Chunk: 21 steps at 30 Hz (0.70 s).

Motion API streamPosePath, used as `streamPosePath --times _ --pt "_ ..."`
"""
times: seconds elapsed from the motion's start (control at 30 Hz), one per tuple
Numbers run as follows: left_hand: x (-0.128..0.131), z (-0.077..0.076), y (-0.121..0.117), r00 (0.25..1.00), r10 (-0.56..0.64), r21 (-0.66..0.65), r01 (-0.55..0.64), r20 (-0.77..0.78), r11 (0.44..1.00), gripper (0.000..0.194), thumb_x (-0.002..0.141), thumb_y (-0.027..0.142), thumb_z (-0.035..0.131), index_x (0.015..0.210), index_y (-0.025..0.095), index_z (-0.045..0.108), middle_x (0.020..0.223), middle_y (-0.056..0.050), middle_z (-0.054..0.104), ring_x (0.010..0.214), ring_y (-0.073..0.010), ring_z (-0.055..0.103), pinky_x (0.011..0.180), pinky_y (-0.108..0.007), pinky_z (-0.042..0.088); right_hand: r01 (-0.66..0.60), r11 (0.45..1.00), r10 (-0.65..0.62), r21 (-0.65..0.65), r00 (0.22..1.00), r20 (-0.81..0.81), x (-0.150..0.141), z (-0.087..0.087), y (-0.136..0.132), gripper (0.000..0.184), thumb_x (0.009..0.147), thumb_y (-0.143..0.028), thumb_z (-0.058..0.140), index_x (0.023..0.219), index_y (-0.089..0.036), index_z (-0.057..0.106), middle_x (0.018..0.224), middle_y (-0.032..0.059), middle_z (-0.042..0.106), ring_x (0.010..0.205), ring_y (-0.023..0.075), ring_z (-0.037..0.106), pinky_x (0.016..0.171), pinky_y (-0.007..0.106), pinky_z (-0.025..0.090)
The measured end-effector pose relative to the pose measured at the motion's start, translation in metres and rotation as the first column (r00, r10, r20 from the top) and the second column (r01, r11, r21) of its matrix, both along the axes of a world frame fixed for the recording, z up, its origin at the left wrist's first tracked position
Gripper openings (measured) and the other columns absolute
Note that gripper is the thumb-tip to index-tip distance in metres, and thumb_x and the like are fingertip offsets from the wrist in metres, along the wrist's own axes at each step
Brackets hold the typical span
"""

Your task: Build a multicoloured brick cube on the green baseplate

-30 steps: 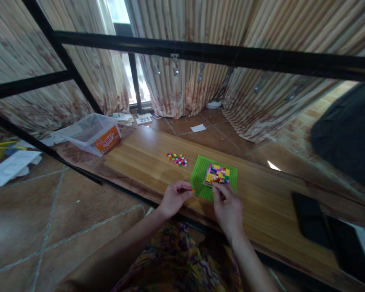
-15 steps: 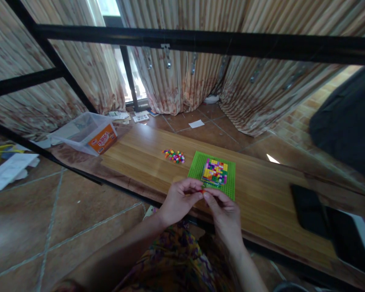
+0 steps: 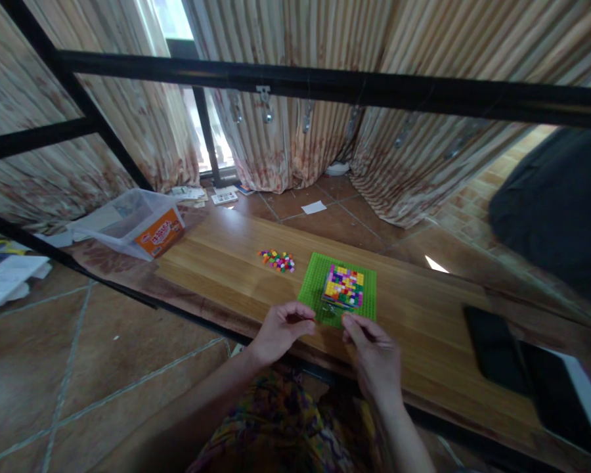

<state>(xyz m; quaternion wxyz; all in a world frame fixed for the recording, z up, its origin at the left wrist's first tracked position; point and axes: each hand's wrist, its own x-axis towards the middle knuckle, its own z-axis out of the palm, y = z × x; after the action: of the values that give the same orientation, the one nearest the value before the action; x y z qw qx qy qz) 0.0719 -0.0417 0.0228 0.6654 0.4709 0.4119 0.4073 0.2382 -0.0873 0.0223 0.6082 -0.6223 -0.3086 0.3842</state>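
My left hand (image 3: 282,334) hovers at the near edge of the green baseplate (image 3: 309,281), thumb and forefinger brought together in a pinch; whatever is between the tips is too small to make out. Just to its right, my right hand (image 3: 375,351) pinches a small orange-red toy brick (image 3: 344,316), mostly covered by the fingertips. A square block of multicoloured toy bricks (image 3: 345,285) stands on the baseplate, beyond both hands. To the left of the plate lies a loose pile of small coloured bricks (image 3: 278,260).
The wooden board (image 3: 226,256) carries the plate and pile. A clear plastic bin (image 3: 128,223) with an orange label sits at its left end. Two dark flat objects (image 3: 495,348) lie at the right. A black metal bar (image 3: 325,82) crosses above, before striped curtains (image 3: 276,144).
My hands were together over a small reddish piece and have moved apart, left hand leftward, right hand rightward. The whole view has shifted slightly.
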Motion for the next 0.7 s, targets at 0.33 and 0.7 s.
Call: streamPosePath --times 0.33,0.7 --pt "-0.011 -0.028 0.009 0.986 0.059 -0.009 -0.061 -0.153 0.998 0.017 0.067 0.025 0.073 0.080 0.016 0.068 0.070 0.001 0.065 0.062 -0.0111 0.056 0.062 -0.024 0.045 -0.057 0.998 0.018 0.022 0.617 0.787 0.007 -0.005 0.043 0.030 0.089 -0.042 0.054 0.085 -0.020 0.074 0.089 0.0090 0.076 0.077 0.0211 0.070 0.075 0.033 0.051" --pt "-0.016 -0.037 0.014 0.987 0.031 0.027 -0.027 -0.156 0.999 0.020 0.069 0.029 0.073 0.085 0.018 0.068 0.069 0.000 0.065 0.064 -0.0126 0.057 0.063 -0.025 0.046 -0.150 0.989 0.058 0.012 0.449 0.892 0.008 -0.013 0.053 0.036 0.096 -0.040 0.044 0.090 -0.019 0.073 0.093 0.0092 0.075 0.082 0.0207 0.069 0.078 0.032 0.050"
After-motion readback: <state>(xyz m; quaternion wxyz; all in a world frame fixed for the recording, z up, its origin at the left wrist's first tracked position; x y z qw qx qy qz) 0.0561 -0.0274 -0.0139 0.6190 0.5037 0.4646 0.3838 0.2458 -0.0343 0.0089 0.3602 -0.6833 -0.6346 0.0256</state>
